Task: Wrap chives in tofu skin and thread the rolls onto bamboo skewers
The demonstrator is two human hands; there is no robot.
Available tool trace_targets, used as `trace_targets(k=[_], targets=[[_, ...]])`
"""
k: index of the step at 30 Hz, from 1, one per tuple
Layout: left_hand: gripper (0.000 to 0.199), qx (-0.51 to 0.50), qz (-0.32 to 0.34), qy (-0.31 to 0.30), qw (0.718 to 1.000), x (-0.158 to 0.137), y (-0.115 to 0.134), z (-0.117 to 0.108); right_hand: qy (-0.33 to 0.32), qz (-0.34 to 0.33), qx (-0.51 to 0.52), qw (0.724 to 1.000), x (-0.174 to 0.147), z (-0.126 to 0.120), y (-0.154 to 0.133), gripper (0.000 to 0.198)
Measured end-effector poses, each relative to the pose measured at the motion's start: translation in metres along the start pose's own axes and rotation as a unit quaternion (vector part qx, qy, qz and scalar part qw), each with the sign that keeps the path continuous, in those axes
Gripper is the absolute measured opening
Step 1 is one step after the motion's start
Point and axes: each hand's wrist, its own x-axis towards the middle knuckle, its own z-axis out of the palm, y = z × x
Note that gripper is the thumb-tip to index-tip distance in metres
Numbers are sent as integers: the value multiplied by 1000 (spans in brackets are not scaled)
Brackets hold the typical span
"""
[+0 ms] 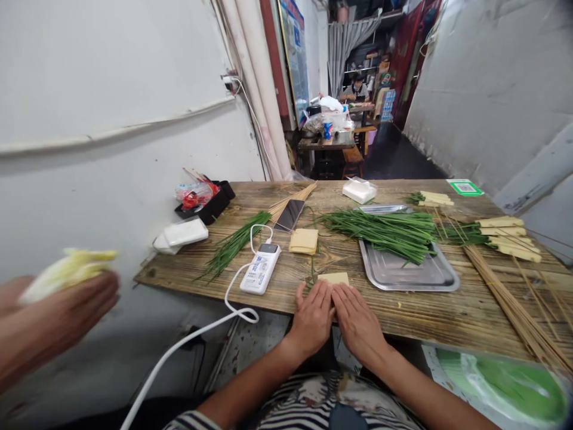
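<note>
At the near edge of the wooden table, my left hand and my right hand lie side by side. The fingers of both are pressed down on a pale yellow tofu sheet, whose far edge shows beyond my fingertips. Green chive ends stick out at its left, beside my left hand; whatever lies under my fingers is hidden. Just beyond sits a small stack of square tofu sheets. To the right, a heap of long green chives rests across a metal tray.
A power bank with white cable, a phone and loose chives lie left. Bamboo skewers and tofu rolls occupy the right. At far left, another person's blurred hands hold something pale yellow-green.
</note>
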Motion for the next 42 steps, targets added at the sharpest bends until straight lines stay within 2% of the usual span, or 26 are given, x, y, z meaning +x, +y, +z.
trace_targets(k=[13,20,37,42], targets=[[50,68,-11,-83,994,14,-2,-2,-42,-6,6,999,12,3,15,48],[57,34,-22,-144,989,23,-7,-8,-76,-6,5,997,22,-1,18,51],[55,29,-27,-162,986,38,-14,-5,-119,6,-7,993,38,-5,18,58],[45,28,-16,-120,992,37,-16,-2,-116,-10,-7,993,40,-5,24,52]])
